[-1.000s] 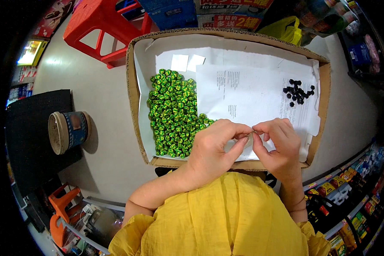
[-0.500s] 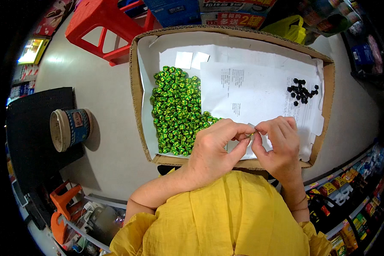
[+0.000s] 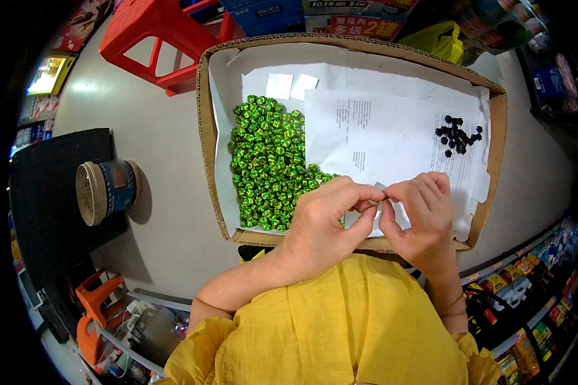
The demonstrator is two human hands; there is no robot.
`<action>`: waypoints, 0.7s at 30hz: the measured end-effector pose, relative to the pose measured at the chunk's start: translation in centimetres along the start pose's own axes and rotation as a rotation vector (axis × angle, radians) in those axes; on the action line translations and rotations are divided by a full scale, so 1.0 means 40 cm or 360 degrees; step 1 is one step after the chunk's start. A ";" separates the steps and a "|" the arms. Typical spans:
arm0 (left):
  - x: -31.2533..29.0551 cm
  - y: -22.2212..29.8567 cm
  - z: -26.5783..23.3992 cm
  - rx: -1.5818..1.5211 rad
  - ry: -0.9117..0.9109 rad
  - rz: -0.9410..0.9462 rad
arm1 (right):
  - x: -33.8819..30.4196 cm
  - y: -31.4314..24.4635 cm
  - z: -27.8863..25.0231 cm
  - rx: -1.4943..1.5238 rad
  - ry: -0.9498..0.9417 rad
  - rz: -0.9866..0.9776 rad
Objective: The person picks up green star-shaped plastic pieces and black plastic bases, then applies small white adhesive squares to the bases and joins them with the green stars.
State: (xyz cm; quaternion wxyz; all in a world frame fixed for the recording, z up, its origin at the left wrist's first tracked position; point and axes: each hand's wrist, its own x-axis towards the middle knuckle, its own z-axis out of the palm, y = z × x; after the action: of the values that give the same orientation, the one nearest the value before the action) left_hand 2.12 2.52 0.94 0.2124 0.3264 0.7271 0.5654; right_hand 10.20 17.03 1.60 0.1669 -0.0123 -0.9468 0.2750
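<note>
My left hand (image 3: 331, 215) and my right hand (image 3: 420, 215) meet over the near edge of a shallow cardboard box. Between both sets of pinched fingertips is a small pale foil wrapper (image 3: 379, 206); anything inside it is hidden. To the left of my hands lies a large heap of shiny green and yellow foil-wrapped balls (image 3: 266, 160). A small cluster of black balls (image 3: 456, 136) rests at the box's right side. Two white square pieces (image 3: 279, 86) lie near the far left of the box.
The cardboard box (image 3: 202, 128) is lined with white paper, including a printed sheet (image 3: 392, 128). Beyond it stand a red plastic stool (image 3: 154, 38), cartons (image 3: 263, 14) and a yellow plastic bag (image 3: 440, 43). A bucket (image 3: 109, 192) is left; shelves of goods (image 3: 526, 282) are right.
The wrapper between my fingertips has turned: yellow-green showed earlier, and a pale side shows now. My hands have stayed nearly in place. The whole view has shifted slightly.
</note>
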 end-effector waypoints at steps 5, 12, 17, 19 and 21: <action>-0.006 -0.001 -0.003 0.0042 -0.0008 -0.0013 | -0.001 0.004 0.008 -0.0158 0.0024 -0.0033; -0.009 -0.013 -0.005 -0.0687 -0.0020 -0.0572 | -0.014 0.007 -0.008 0.0799 -0.0018 0.0585; -0.008 0.002 -0.006 -0.0889 -0.0074 -0.0714 | -0.014 0.004 -0.007 0.1382 0.0012 0.0999; -0.012 -0.002 -0.007 -0.0882 -0.0065 -0.0724 | -0.015 0.008 -0.001 0.1146 0.0019 0.0678; -0.014 -0.004 -0.012 -0.0852 -0.0095 -0.0744 | -0.019 0.017 0.004 0.1093 0.0045 0.0619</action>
State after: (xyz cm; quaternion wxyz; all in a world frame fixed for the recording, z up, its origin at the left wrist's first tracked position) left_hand 2.14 1.77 0.89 0.4351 0.1004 0.6017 0.6622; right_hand 10.82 17.44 0.90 0.1192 -0.1386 -0.7772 0.6021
